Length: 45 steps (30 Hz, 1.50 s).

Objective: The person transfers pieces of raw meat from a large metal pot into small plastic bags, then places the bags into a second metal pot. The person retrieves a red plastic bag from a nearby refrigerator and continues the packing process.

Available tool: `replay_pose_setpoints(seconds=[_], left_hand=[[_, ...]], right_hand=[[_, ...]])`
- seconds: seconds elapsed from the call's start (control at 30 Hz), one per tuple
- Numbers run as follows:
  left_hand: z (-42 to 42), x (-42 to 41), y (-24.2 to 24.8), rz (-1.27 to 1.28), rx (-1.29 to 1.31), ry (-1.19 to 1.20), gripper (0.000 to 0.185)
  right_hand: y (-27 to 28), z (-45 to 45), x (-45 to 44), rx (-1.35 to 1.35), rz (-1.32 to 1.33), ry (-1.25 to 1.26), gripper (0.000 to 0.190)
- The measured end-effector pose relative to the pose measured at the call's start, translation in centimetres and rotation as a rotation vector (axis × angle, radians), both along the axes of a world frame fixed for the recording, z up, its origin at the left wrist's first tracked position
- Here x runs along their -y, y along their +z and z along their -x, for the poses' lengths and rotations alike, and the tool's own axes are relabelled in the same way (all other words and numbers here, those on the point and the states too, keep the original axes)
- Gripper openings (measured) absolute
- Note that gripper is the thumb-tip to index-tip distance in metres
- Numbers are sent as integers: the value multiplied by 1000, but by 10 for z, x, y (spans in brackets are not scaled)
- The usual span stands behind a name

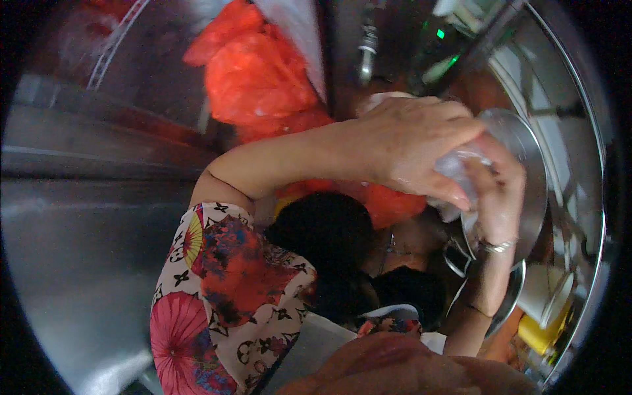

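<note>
My left hand (419, 143) reaches across from the left, its thumb and fingers curved around a wet-looking, translucent plastic-like item (452, 165). Facing it, my right hand (493, 182), with a silver-coloured bracelet (499, 246) at the wrist, has its bent fingers on the same item. Blur and overlapping fingers hide its exact shape. Behind the right hand is a round metal bowl (531, 197). A whitish thing (390, 98) shows past the back of the left hand; what it is cannot be told. Below the left forearm and beyond it lies bright red plastic bagging (261, 74).
A broad metal surface (74, 256) fills the left side. At lower right are a yellow object (545, 333) and a second metal rim (516, 291). A curved metal edge (600, 173) runs down the right. Rounded black shapes (326, 237) sit below the left forearm.
</note>
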<state>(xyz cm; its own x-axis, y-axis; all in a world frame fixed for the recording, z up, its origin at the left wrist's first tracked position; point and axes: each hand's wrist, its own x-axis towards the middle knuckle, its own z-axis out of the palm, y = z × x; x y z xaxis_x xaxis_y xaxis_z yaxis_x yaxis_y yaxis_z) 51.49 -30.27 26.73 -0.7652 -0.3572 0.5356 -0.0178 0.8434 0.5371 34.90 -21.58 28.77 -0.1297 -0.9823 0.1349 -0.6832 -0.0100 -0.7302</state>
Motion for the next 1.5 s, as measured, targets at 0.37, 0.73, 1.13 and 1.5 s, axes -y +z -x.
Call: replay_pose_setpoints(seconds=[0.37,0.73,1.13,1.5], left_hand=[[-184,40,-22,-826,9,874,20],[-398,232,-34,-289,-1358,1359,29],[-325,211,-69,116,-612,1384,20],[-119,32,-6,568,-677,658,13]], right_hand=[[14,-112,88,212,94,485,29],[26,9,56,271,-144,124,23],[8,125,-24,33,-110,-160,26],[-29,299,-289,55,211,-1034,29]])
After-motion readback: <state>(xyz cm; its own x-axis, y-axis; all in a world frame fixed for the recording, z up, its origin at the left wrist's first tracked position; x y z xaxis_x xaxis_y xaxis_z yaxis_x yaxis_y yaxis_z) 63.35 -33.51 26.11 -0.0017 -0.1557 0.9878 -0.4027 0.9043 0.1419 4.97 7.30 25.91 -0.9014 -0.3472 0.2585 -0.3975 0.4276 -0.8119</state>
